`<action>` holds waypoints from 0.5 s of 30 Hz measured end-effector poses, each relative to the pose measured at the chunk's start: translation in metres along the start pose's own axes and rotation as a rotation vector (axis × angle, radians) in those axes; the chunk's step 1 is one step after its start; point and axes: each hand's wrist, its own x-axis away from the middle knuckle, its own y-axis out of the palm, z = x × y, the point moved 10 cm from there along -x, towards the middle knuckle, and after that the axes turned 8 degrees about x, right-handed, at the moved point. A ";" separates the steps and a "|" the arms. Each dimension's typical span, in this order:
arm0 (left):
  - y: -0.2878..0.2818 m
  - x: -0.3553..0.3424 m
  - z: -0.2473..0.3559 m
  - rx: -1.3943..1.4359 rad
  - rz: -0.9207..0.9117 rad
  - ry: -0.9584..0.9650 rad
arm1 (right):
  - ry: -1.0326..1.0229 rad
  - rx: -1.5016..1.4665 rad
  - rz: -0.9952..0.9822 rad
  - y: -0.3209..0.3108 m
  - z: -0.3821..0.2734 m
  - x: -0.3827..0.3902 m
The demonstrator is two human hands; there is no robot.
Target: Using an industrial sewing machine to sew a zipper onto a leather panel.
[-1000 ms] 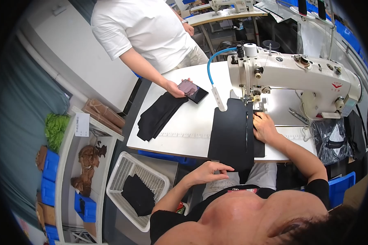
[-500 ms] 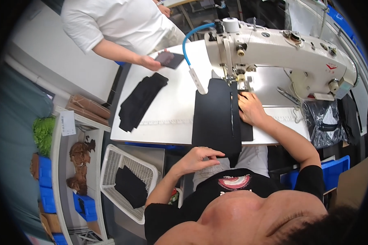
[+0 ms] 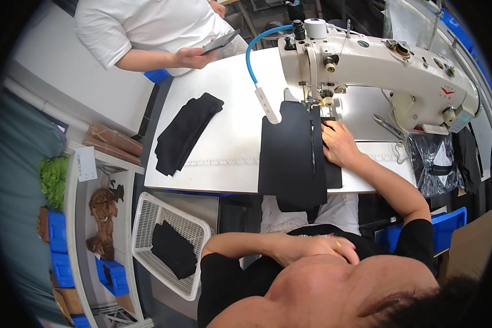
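A black fabric panel [image 3: 287, 153] with a long slit or zip-like line down its right side lies under the needle end of the white sewing machine [image 3: 377, 54], its near end hanging over the table edge. My right hand [image 3: 341, 143] rests at the panel's right side, close to the presser foot, fingers bent and pressed together on the black cloth. My left hand [image 3: 317, 249] is up against my upper chest, away from the work, holding nothing visible; its fingers are loosely apart and partly hidden. A white-tipped blue hose [image 3: 251, 46] reaches down beside the panel.
Folded black cloth [image 3: 188, 134] lies on the white table [image 3: 229, 131]. A white basket [image 3: 199, 273] with black pieces stands at left. Metal tweezers [image 3: 387, 126] and a plastic-wrapped bundle [image 3: 432, 164] are at right. Across the table, a person [image 3: 142, 33] holds a phone [image 3: 221, 41].
My left hand has moved from near the panel's lower end up to my chest. My right hand stays on the cloth. The other person's phone has been raised and tilted.
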 end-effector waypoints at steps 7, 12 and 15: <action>0.042 -0.027 -0.040 0.302 -0.174 -0.320 | -0.002 -0.014 0.030 -0.004 -0.001 -0.001; 0.049 -0.027 -0.048 0.328 -0.182 -0.350 | 0.000 -0.022 0.051 -0.004 -0.001 0.000; 0.050 -0.027 -0.049 0.324 -0.179 -0.346 | -0.008 -0.022 0.072 -0.006 -0.002 0.001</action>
